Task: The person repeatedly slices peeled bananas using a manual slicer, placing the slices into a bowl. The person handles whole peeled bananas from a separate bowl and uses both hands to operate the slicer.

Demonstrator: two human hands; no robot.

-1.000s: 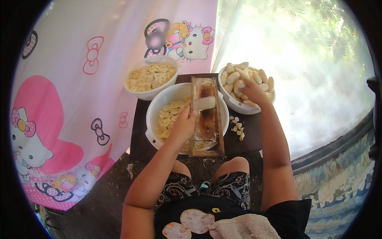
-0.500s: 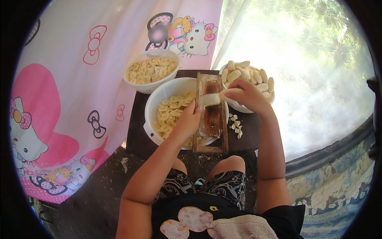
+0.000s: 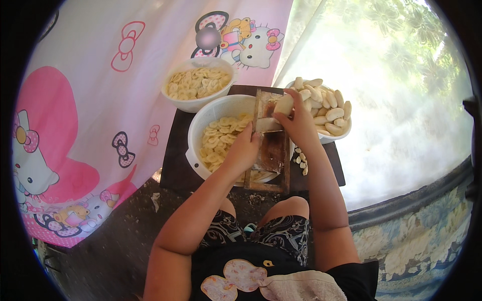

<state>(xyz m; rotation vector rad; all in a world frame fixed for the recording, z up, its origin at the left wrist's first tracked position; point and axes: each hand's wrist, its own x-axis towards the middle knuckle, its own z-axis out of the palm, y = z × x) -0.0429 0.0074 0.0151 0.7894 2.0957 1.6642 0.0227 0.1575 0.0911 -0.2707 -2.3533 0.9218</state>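
Observation:
A wooden-framed slicer (image 3: 271, 154) lies lengthwise across a large white perforated basin (image 3: 197, 131), with a pale blade plate across its middle. My left hand (image 3: 242, 154) is closed around the slicer's left rail. In my right hand (image 3: 299, 122) is a peeled banana (image 3: 284, 106), gripped between thumb and fingers over the upper half of the slicer, just beyond the blade plate. Whether the banana touches the slicer's face I cannot tell. Round banana slices (image 3: 220, 136) fill the basin, partly hidden by my left forearm and the slicer.
A second white bowl (image 3: 176, 104) of banana slices stands at the far left. At the far right, a white bowl (image 3: 345, 134) is heaped with whole peeled bananas (image 3: 329, 103). Small banana ends (image 3: 303, 163) lie on the dark table (image 3: 324, 176). A printed pink curtain (image 3: 115, 90) hangs on the left.
My right hand has brought the banana from the slicer's right edge onto its upper half and turned it more upright. My left hand keeps its hold on the rail. The view has shifted slightly.

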